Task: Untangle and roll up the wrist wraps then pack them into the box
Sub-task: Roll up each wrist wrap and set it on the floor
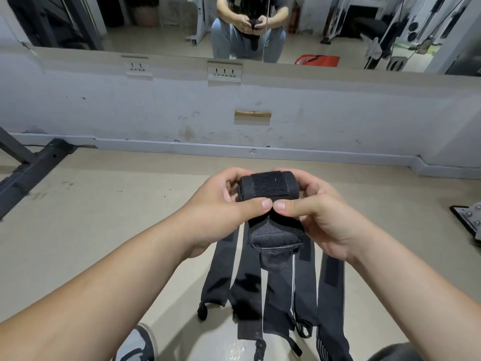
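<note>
A black wrist wrap [268,187] is partly rolled into a thick bundle, with a velcro strip facing up, and its loose tail [273,241] hangs down below. My left hand [221,204] grips the roll from the left and my right hand [320,212] grips it from the right; the two thumbs meet at its near edge. Several other black wrist wraps [260,290] lie flat and straight on the floor beneath my hands, thumb loops toward me. No box is in view.
A white wall with sockets [225,71] and a mirror [182,24] above it faces me. A black rack foot [33,168] lies on the floor at the left, a metal base plate [468,220] at the right. My shoe [140,342] shows at the bottom.
</note>
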### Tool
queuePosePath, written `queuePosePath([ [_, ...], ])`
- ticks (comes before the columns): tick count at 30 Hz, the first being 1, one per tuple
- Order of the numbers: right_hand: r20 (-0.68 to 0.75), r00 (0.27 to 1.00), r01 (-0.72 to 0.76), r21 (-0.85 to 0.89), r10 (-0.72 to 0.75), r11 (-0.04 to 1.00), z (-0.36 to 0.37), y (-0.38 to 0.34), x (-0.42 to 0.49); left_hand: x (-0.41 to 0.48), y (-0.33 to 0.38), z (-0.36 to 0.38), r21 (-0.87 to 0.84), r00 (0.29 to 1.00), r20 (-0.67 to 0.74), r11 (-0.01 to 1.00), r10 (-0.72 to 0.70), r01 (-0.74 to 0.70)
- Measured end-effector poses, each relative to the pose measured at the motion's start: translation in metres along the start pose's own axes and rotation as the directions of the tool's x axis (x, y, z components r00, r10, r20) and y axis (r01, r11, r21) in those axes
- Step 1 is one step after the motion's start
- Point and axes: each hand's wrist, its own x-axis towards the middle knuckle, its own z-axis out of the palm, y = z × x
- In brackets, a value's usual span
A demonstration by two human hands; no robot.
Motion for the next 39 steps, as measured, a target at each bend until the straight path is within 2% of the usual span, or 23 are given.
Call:
queuePosePath([
  [4, 0.015, 0.986, -0.169, -0.021, 0.169, 0.985, 0.000, 0.001, -0.002, 0.001, -0.004, 0.004, -0.057, 0.998, -0.037, 0.997, -0.045, 0.043],
  [10, 0.004, 0.978, -0.209, -0.028, 0.209, 0.977, 0.002, -0.001, -0.006, 0.000, -0.002, 0.009, -0.052, 0.998, -0.040, 0.998, -0.042, 0.040],
  [24, -0.053, 0.981, -0.188, -0.038, 0.186, 0.981, 0.003, 0.006, -0.007, 0.002, -0.006, 0.007, -0.014, 0.996, -0.056, 0.998, -0.067, 0.067],
  [34, -0.033, 0.988, -0.151, -0.035, 0.150, 0.988, 0.006, 0.009, -0.004, 0.001, -0.003, 0.002, 0.043, 0.996, -0.073, 0.997, -0.057, 0.060],
  [39, -0.030, 0.991, -0.135, -0.042, 0.134, 0.990, 0.002, 0.013, -0.001, 0.000, 0.000, 0.003, -0.012, 0.994, -0.059, 0.996, -0.090, 0.090],
])
